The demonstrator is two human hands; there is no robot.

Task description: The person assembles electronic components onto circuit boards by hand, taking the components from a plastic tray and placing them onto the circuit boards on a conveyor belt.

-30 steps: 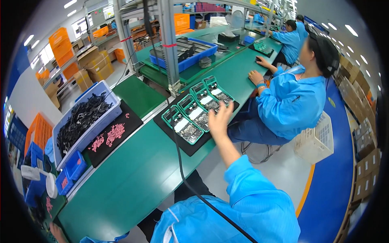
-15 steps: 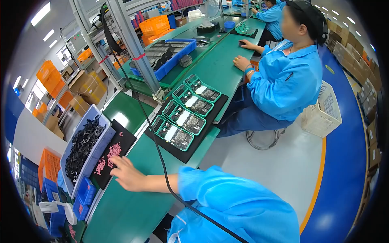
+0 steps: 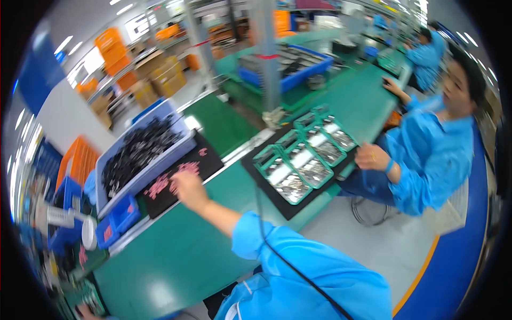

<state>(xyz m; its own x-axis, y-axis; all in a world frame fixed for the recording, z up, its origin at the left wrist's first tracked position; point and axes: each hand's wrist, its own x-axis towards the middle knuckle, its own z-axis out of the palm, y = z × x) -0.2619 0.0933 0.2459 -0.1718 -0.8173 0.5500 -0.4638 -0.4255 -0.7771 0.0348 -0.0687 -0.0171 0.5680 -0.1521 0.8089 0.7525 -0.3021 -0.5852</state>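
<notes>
low on the far left, a hand [image 3: 85, 312] pokes in beside a green board [image 3: 92, 296]; i can't tell whose it is or what its fingers do. above it are a round white thing [image 3: 89, 233] and an orange crate [image 3: 80, 162]. next come two little blue boxes [image 3: 126, 213], end to end. they sit by the corner of a big pale blue tub [image 3: 186, 143] full of black bits [image 3: 141, 149].

the pink bits [image 3: 159, 185] lie in heaps on a black mat [image 3: 210, 160], right beside the tub. the right hand [image 3: 190, 191] is down at the heaps. its fingers are bent and blurry, so i can't tell if they hold one.

a black cord [image 3: 298, 277] runs across the right sleeve [image 3: 314, 264]. then four green frames [image 3: 312, 168] stand in a row on another black mat [image 3: 288, 210]. behind them a grey post [image 3: 266, 64] hides part of a blue tray [image 3: 320, 63]. at the right, a co-worker [image 3: 437, 154] sits with one hand near the last frame.
</notes>
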